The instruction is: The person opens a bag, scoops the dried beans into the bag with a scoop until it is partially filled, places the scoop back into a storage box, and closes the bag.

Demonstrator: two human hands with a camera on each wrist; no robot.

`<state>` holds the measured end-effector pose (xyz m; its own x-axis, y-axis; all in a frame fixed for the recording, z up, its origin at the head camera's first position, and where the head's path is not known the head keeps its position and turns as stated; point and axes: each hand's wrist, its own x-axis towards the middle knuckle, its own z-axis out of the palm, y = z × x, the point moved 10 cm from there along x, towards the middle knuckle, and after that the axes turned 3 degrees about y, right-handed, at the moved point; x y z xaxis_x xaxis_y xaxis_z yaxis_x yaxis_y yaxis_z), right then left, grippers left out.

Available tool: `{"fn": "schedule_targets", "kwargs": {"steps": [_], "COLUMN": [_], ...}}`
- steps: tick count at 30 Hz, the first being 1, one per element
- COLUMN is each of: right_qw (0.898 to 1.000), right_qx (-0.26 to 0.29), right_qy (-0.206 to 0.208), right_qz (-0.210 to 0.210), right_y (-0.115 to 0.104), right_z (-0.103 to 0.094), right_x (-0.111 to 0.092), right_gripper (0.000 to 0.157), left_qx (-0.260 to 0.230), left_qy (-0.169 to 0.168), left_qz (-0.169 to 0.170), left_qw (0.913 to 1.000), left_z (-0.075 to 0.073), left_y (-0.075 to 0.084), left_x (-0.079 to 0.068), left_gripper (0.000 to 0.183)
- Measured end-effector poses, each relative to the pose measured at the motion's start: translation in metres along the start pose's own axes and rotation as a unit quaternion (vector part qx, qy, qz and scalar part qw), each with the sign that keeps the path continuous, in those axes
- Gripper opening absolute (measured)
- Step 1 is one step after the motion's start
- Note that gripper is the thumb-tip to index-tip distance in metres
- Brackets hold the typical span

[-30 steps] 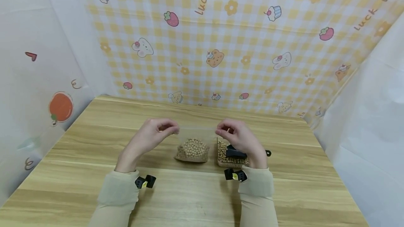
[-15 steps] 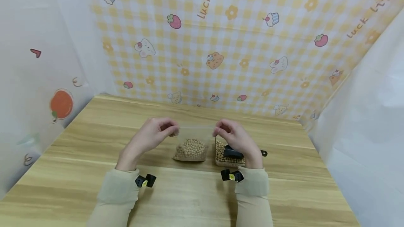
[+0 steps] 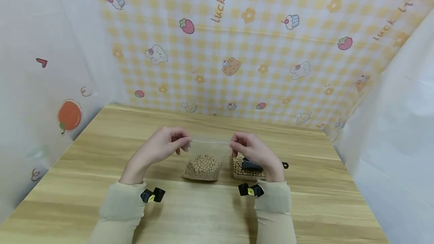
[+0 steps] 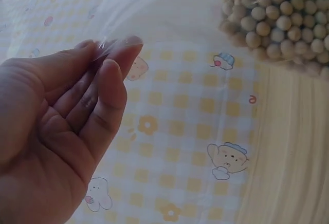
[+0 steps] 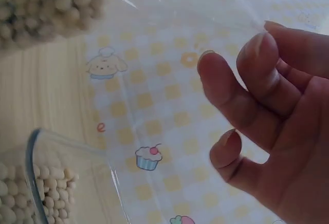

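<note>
A clear plastic bag [image 3: 203,166], partly filled with round beige beans, hangs between both hands in the head view. My left hand [image 3: 165,144] pinches its top left corner between thumb and fingers; the left wrist view shows that hand [image 4: 77,100] with thin film at the fingertips. The top right corner is pinched by my right hand [image 3: 251,148], which shows in the right wrist view [image 5: 272,100] with its lower fingers loosely curled. The beans [image 5: 56,0] gather in the bottom of the bag, below a flat, bean-free upper part.
Right of the bag, partly under the right hand, stands a clear box [image 3: 249,177] of the same beans. A black scoop [image 3: 250,165] lies in it, its handle reaching out to the right. A patterned cloth [image 3: 210,48] backs the wooden table [image 3: 200,214].
The bag has moved a little toward the person and slightly left, and its top edge sits lower in view. Both hands keep their pinch. The head view has shifted slightly.
</note>
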<state>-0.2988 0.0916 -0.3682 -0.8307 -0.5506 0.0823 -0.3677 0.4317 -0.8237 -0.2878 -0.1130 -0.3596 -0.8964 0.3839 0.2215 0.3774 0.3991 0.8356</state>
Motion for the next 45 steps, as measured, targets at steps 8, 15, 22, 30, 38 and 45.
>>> {"fn": "schedule_targets", "kwargs": {"steps": [8, 15, 22, 30, 38, 45], "right_qw": [0.999, 0.995, 0.987, 0.979, 0.970, 0.948], "right_qx": [-0.005, -0.029, -0.069, -0.104, -0.179, -0.303], "right_qy": [0.018, 0.051, 0.015, 0.001, 0.002, -0.006], "right_qz": [0.027, 0.081, 0.145, 0.177, 0.161, 0.097], "right_y": [0.017, 0.048, 0.073, 0.083, 0.069, 0.021], "right_z": [0.002, -0.005, 0.001, 0.011, 0.009, -0.007], "right_x": [0.022, 0.049, 0.074, 0.086, 0.079, 0.048], "right_gripper": [0.019, 0.017, 0.018, 0.018, 0.045, 0.050], "left_qx": [-0.025, -0.010, -0.043, -0.035, 0.040, 0.199], "left_qy": [0.016, 0.020, -0.012, -0.009, -0.006, -0.004], "left_qz": [-0.041, -0.068, -0.100, -0.128, -0.134, -0.098], "left_qw": [0.9987, 0.9974, 0.9940, 0.9911, 0.9901, 0.9751], "left_z": [-0.003, 0.000, 0.011, 0.012, 0.012, 0.001], "left_y": [-0.029, -0.061, -0.101, -0.124, -0.116, -0.090], "left_x": [0.010, 0.037, 0.059, 0.067, 0.062, 0.050], "left_gripper": [0.017, 0.020, 0.022, 0.020, 0.046, 0.058]}}
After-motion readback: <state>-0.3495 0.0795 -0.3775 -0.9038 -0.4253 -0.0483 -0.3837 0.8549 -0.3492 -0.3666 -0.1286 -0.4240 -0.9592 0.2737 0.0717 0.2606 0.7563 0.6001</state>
